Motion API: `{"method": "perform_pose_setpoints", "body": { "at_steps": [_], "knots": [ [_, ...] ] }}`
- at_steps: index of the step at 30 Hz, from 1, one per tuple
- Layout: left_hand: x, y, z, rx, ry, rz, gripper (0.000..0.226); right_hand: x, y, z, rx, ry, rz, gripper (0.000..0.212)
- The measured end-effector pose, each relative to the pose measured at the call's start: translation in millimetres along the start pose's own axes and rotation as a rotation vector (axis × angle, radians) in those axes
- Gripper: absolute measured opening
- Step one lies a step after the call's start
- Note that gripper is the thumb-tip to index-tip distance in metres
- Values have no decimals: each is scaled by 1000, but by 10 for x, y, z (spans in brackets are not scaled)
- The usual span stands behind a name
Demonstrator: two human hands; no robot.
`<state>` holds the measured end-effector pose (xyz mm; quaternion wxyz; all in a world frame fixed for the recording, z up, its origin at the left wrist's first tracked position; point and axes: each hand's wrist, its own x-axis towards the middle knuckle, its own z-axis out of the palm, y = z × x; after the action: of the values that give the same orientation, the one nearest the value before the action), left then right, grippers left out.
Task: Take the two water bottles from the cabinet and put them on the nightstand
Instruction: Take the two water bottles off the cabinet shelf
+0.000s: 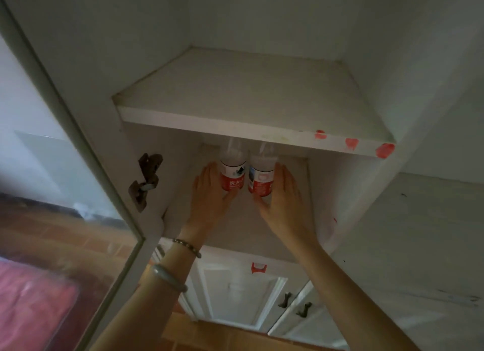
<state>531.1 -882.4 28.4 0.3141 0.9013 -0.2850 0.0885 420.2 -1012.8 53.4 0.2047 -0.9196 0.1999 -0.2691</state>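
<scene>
Head view: white cabinet open, glass door swung out on the left, hinge visible on its frame. Two water bottles stand upright side by side on the lower shelf, under the upper shelf, tops partly hidden behind that shelf's front edge. Left bottle and right bottle are just beside each other, possibly touching, can't tell. Both clear with red/white labels.

Left hand is on the outer left side of the left bottle, fingers together and extended along it, thumb tucked under near the base; cupping, not fully wrapped. Right hand mirrors it on the outer right side of the right bottle, fingers together, thumb toward the label front. Both bottles sit on the shelf.

Left wrist carries a beaded bracelet and a pale bangle. Red smears on the upper shelf's front edge, right end. Below: lower cabinet doors with dark handles.
</scene>
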Motion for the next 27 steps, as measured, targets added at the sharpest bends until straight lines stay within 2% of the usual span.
{"method": "perform_pose_setpoints", "body": {
  "at_steps": [6,10,13,16,27],
  "knots": [
    [203,-50,168,-483,-64,-110,83,180,168,289,286,-34,163,81],
    [268,5,195,-719,-91,-70,69,280,198,345,518,-58,296,47],
    [272,46,179,-713,-80,-125,70,326,204,342,649,-104,368,54],
    [301,18,190,-682,-65,-147,70,369,205,344,663,-116,400,62],
    [201,-2,91,-696,-63,-201,66,255,188,228,646,-79,401,56]
  ]
}}
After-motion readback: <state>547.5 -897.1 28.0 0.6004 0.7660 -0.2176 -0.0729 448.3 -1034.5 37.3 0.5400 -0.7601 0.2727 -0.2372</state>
